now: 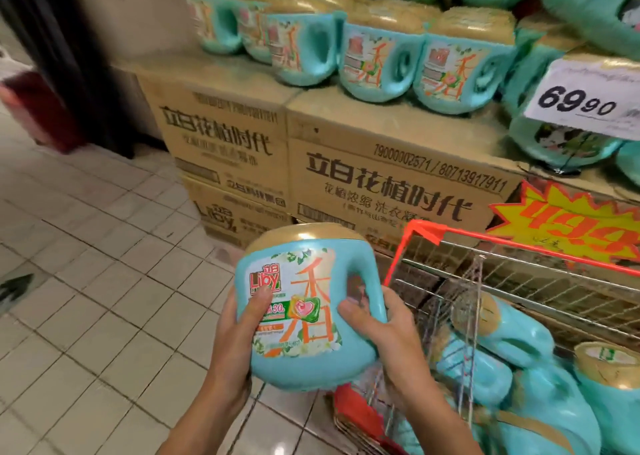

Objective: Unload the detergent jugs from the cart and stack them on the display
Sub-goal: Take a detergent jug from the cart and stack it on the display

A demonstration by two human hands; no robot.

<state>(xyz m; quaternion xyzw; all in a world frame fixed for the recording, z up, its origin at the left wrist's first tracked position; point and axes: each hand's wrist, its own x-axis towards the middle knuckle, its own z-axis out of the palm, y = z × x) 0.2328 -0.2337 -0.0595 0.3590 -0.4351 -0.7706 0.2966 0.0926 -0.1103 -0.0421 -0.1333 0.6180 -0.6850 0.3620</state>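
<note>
"Liby" on held jug; "69 90" on price card; "立白花植时代" on carton

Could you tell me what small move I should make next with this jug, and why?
Probably lift the jug up and forward toward the bare carton top in front of the row of jugs. The left hand and right hand both grip it, cap up, and it seems clear of the cart, so only the placing is left.

Head-worn wide view looks forward and down, near the display
</note>
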